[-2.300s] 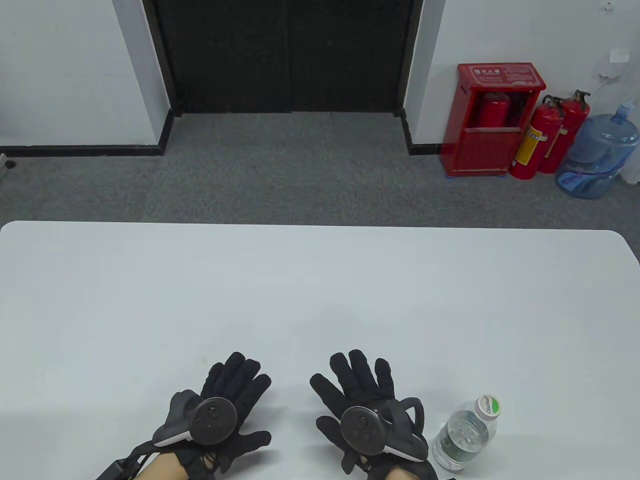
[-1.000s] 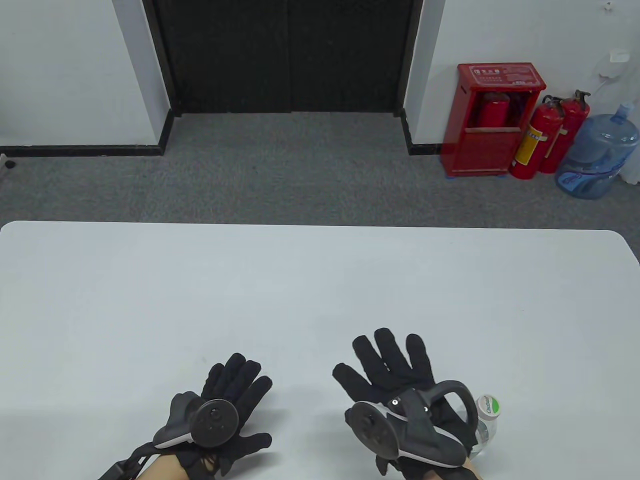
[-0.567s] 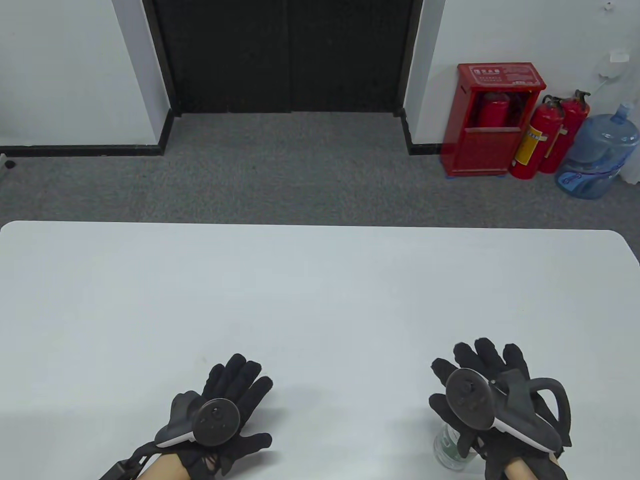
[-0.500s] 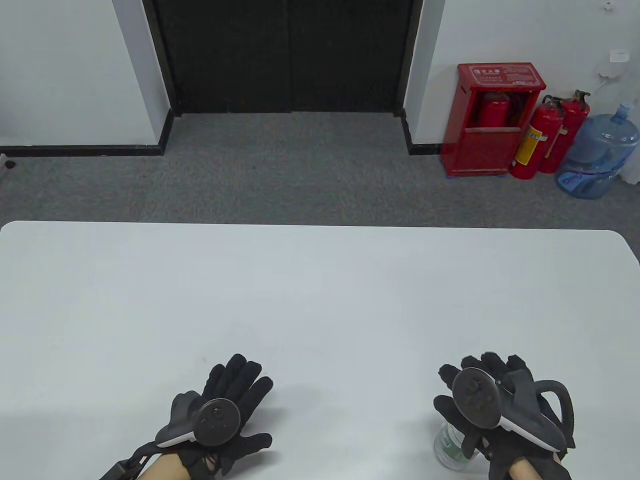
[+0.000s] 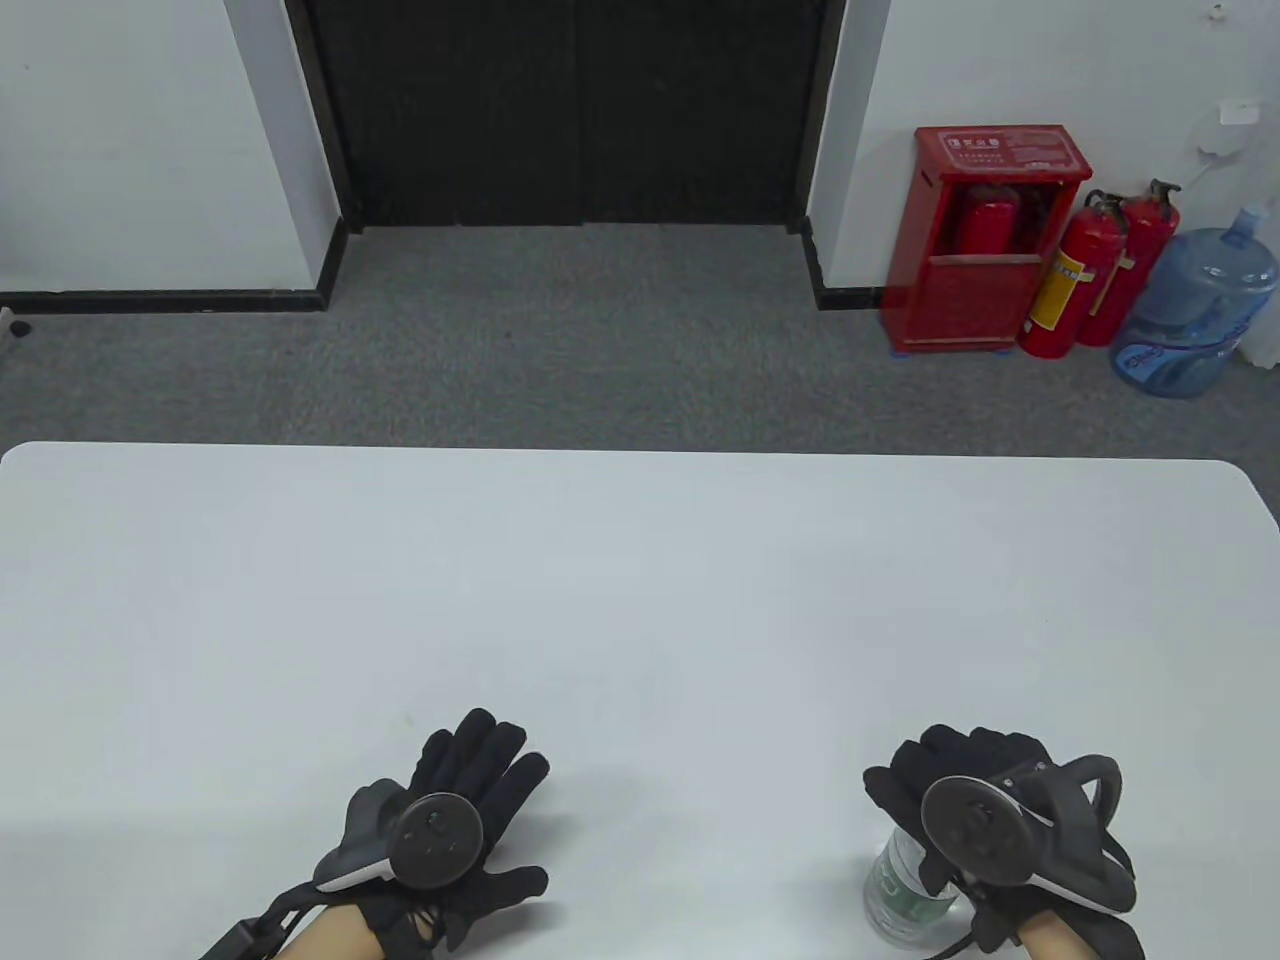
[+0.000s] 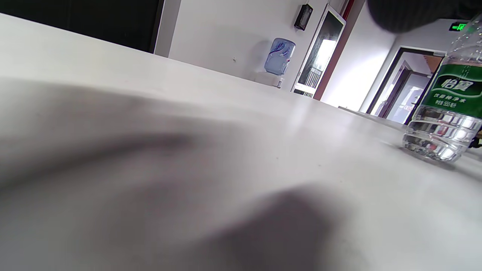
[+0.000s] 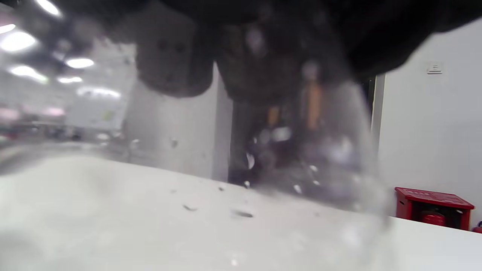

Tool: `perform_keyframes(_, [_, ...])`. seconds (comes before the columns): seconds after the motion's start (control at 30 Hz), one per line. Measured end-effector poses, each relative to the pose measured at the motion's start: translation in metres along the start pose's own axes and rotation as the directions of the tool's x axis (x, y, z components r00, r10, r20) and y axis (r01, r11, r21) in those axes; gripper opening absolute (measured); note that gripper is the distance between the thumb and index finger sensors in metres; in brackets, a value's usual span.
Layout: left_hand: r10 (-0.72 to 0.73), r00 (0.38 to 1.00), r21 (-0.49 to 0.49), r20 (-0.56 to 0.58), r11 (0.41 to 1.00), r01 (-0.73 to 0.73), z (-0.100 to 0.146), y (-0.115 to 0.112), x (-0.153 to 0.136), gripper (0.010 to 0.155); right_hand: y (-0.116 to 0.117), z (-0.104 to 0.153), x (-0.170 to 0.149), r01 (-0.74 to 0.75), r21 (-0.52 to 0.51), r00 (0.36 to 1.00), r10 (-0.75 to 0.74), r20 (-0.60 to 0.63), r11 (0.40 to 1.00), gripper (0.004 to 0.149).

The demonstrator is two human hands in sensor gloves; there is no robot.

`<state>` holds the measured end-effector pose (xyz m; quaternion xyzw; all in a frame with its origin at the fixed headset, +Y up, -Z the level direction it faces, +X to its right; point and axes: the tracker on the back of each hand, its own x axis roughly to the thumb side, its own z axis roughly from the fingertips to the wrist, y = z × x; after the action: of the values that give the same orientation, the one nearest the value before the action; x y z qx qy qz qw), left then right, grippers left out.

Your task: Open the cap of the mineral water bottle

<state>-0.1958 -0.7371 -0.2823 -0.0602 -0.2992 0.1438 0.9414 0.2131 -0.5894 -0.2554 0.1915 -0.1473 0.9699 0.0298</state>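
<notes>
A clear mineral water bottle (image 5: 900, 893) with a green label stands upright on the white table (image 5: 640, 600) near the front right. It also shows in the left wrist view (image 6: 444, 113) and, blurred and close, in the right wrist view (image 7: 320, 158). My right hand (image 5: 950, 790) is over the bottle's top with its fingers curled down around the upper part, and it hides the cap. My left hand (image 5: 490, 790) rests flat on the table at the front left, fingers spread, holding nothing.
Beyond the table's far edge, on the grey carpet at the back right, stand a red extinguisher cabinet (image 5: 985, 240), two fire extinguishers (image 5: 1090, 280) and a blue water jug (image 5: 1190, 310). The bottle stands close to the table's front edge.
My right hand has lifted off the table, moved right over the bottle and curled its fingers down around the top. The left hand has stayed put.
</notes>
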Motion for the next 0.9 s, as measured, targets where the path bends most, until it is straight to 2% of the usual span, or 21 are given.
perform_keyframes(0.23, [0.249,0.966,-0.033,0.063,0.968,-0.248,-0.025,0.013,0.016,0.092,-0.026,-0.044,0.041,0.011,-0.057,0.992,-0.004,0.128,0.998,0.044])
perform_keyframes(0.37, [0.421,0.899,-0.021,0.121,0.907,-0.422,-0.045,0.018,0.035,0.093,-0.032,-0.077,0.081,0.017,-0.077,0.974,0.001,0.228,0.997,0.044])
perform_keyframes(0.5, [0.493,0.855,-0.014,0.161,0.867,-0.498,-0.052,0.014,0.047,0.095,-0.034,-0.105,0.122,0.032,-0.065,0.945,-0.009,0.327,0.997,0.043])
perform_keyframes(0.6, [0.555,0.816,-0.082,0.162,0.832,-0.549,-0.05,0.009,0.049,0.1,-0.032,-0.118,0.153,0.047,-0.069,0.928,-0.018,0.372,0.996,0.044])
perform_keyframes(0.77, [0.644,0.735,0.034,0.213,0.747,-0.664,-0.047,0.012,0.041,0.106,-0.016,-0.121,0.186,0.233,-0.014,0.875,-0.204,0.44,0.972,0.043])
perform_keyframes(0.8, [0.658,0.717,0.053,0.231,0.728,-0.684,-0.046,0.012,0.04,0.104,-0.013,-0.12,0.19,0.268,-0.007,0.859,-0.235,0.454,0.964,0.043])
perform_keyframes(0.83, [0.674,0.694,0.096,0.252,0.696,-0.711,-0.044,0.011,0.036,0.102,-0.011,-0.118,0.192,0.314,-0.046,0.849,-0.258,0.461,0.948,0.042])
perform_keyframes(0.9, [0.663,0.697,0.129,0.273,0.692,-0.71,-0.043,0.015,0.035,0.098,-0.007,-0.118,0.194,0.351,-0.04,0.835,-0.294,0.464,0.935,0.041])
